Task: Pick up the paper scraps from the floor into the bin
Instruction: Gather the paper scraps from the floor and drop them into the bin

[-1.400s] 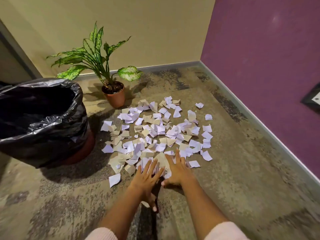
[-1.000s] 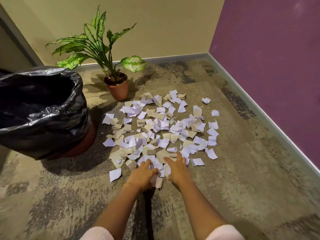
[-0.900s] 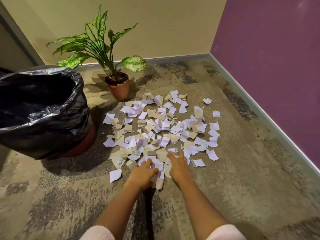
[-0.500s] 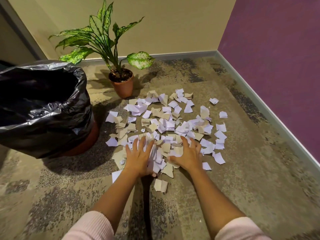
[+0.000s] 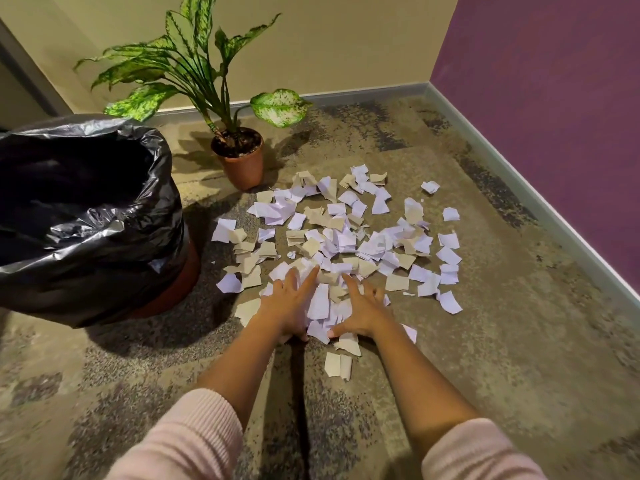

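Several white and tan paper scraps [image 5: 346, 237] lie spread over the carpet in front of me. My left hand [image 5: 289, 303] and my right hand [image 5: 363, 308] lie on the near edge of the pile, fingers straight and spread, with a small heap of scraps [image 5: 320, 306] bunched between them. A folded tan scrap [image 5: 337, 365] lies apart, nearer to me. The bin [image 5: 86, 209], lined with a black plastic bag and open at the top, stands on the left.
A potted plant [image 5: 239, 157] in a terracotta pot stands behind the scraps, near the beige wall. A purple wall [image 5: 554, 98] with a grey skirting board runs along the right. Patterned carpet [image 5: 502, 341] covers the floor around the pile.
Both hands gathered at the near edge with curled fingers, then reached forward into the pile with fingers spread. Scraps now bunch between them. A tan scrap was left behind, nearer to me.
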`<state>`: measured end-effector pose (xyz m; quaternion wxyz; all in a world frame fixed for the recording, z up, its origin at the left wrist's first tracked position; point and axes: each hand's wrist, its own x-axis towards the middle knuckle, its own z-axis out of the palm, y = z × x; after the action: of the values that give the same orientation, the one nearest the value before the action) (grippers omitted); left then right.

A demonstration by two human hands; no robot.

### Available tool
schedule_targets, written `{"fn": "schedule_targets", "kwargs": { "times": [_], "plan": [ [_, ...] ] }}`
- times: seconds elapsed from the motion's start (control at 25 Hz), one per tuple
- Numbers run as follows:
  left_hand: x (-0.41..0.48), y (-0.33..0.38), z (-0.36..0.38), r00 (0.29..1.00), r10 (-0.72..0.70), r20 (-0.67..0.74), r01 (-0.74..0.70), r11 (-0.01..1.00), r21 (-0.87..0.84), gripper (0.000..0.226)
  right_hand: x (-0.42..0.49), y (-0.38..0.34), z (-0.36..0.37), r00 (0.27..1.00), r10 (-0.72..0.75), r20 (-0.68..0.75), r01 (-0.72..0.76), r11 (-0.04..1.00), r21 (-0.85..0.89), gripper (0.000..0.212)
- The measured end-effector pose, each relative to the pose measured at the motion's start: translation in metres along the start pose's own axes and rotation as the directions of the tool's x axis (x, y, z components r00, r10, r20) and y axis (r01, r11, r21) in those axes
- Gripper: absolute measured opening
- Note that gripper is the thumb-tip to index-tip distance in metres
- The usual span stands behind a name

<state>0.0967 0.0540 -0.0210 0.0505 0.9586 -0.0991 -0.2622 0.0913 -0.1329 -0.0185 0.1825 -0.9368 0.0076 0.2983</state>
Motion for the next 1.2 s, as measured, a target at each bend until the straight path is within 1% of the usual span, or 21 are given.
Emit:
{"fn": "schedule_targets", "kwargs": {
  "times": [0.08, 0.12, 0.16, 0.24, 0.32, 0.4, 0.44, 0.56, 0.6, 0.68, 0.76, 0.84, 0.96, 1.08, 1.2],
  "plan": [
    [-0.002, 0.004, -0.002, 0.998, 0.057, -0.022, -0.059, 0.996, -0.068, 0.129, -0.002, -0.011, 0.01, 1.0, -0.019, -0.023, 0.018, 1.0, -0.019, 0.122],
    [-0.004, 0.006, -0.001, 0.996, 0.089, -0.024, -0.09, 0.993, -0.071, 0.129, -0.003, -0.015, 0.014, 0.999, -0.024, -0.035, 0.022, 0.998, -0.061, 0.116],
    [-0.005, 0.006, 0.003, 0.993, 0.115, -0.028, -0.117, 0.991, -0.066, 0.124, -0.005, -0.019, 0.017, 0.999, -0.029, -0.046, 0.023, 0.993, -0.115, 0.109],
    [-0.007, 0.008, 0.009, 0.993, 0.117, -0.031, -0.118, 0.991, -0.06, 0.1, -0.007, -0.019, 0.023, 0.996, -0.033, -0.077, 0.019, 0.983, -0.183, 0.095],
    [-0.006, 0.01, 0.015, 0.994, 0.097, -0.06, -0.101, 0.993, -0.066, 0.075, -0.007, -0.017, 0.027, 0.993, -0.044, -0.113, 0.026, 0.987, -0.156, 0.076],
    [-0.004, 0.007, 0.016, 0.99, 0.098, -0.098, -0.108, 0.989, -0.097, 0.06, -0.005, -0.019, 0.024, 0.99, -0.051, -0.134, 0.036, 0.993, -0.109, 0.056],
    [-0.002, 0.005, 0.013, 0.989, 0.098, -0.11, -0.11, 0.987, -0.116, 0.054, -0.003, -0.019, 0.023, 0.99, -0.051, -0.135, 0.038, 0.994, -0.102, 0.051],
    [0.004, -0.001, -0.004, 0.987, 0.099, -0.13, -0.116, 0.985, -0.127, 0.036, 0.005, -0.023, 0.016, 0.988, -0.048, -0.146, 0.044, 0.999, -0.03, 0.045],
    [0.004, -0.002, -0.01, 0.984, 0.093, -0.15, -0.113, 0.985, -0.132, 0.033, 0.006, -0.024, 0.013, 0.986, -0.049, -0.161, 0.053, 0.999, 0.015, 0.041],
    [0.003, -0.007, -0.022, 0.977, 0.076, -0.2, -0.106, 0.984, -0.146, 0.029, 0.008, -0.025, 0.005, 0.979, -0.016, -0.202, 0.05, 0.985, 0.162, 0.035],
    [-0.001, -0.012, -0.03, 0.97, 0.056, -0.235, -0.096, 0.982, -0.163, 0.027, 0.005, -0.028, -0.004, 0.969, 0.035, -0.245, 0.038, 0.957, 0.289, 0.034],
    [-0.007, -0.016, -0.039, 0.958, 0.045, -0.283, -0.097, 0.98, -0.173, 0.027, -0.002, -0.032, -0.012, 0.958, 0.072, -0.277, 0.036, 0.929, 0.368, 0.035],
    [-0.021, -0.021, -0.065, 0.933, 0.019, -0.359, -0.085, 0.982, -0.168, 0.016, -0.016, -0.038, -0.028, 0.946, 0.1, -0.309, 0.073, 0.862, 0.502, 0.033],
    [-0.034, -0.027, -0.097, 0.911, 0.008, -0.413, -0.083, 0.983, -0.164, 0.007, -0.028, -0.054, -0.055, 0.937, 0.112, -0.331, 0.108, 0.808, 0.579, 0.031],
    [-0.052, -0.03, -0.138, 0.861, -0.008, -0.508, -0.099, 0.978, -0.183, 0.01, -0.037, -0.082, -0.092, 0.926, 0.087, -0.368, 0.165, 0.783, 0.6, 0.03]
  ]
}}
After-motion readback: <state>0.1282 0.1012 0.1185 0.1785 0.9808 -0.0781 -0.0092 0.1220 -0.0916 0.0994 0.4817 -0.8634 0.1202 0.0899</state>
